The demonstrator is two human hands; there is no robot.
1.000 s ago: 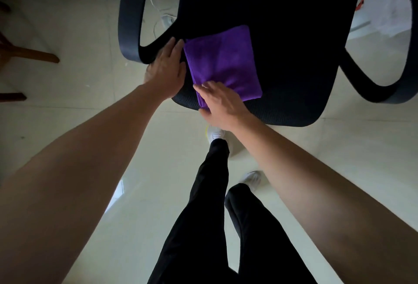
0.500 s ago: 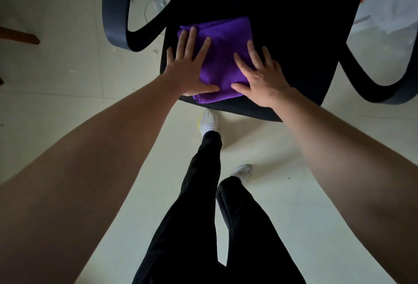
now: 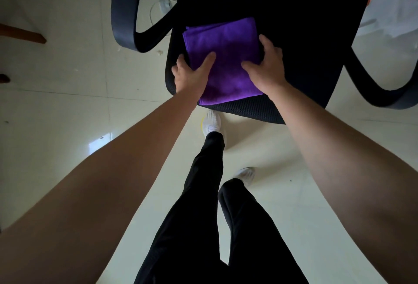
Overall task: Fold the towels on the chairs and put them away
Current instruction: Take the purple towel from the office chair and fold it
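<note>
A purple towel [image 3: 222, 53], folded into a thick rectangle, lies on the front left part of the black office chair seat [image 3: 300, 41]. My left hand [image 3: 191, 74] grips the towel's left edge, thumb on top and fingers tucked under the side. My right hand [image 3: 265, 64] grips its right edge the same way, thumb across the top. Both hands hold the towel between them, still resting on the seat.
The chair's left armrest [image 3: 126, 10] and right armrest [image 3: 384, 96] curve out on either side. A white cable and plug [image 3: 164, 6] lie on the pale tiled floor behind. A wooden leg [image 3: 22, 34] shows at far left. My legs and white shoes stand below the seat.
My hands went from lying flat on top of the towel to clasping its left and right edges. The towel now sits squarer, and the view has shifted slightly.
</note>
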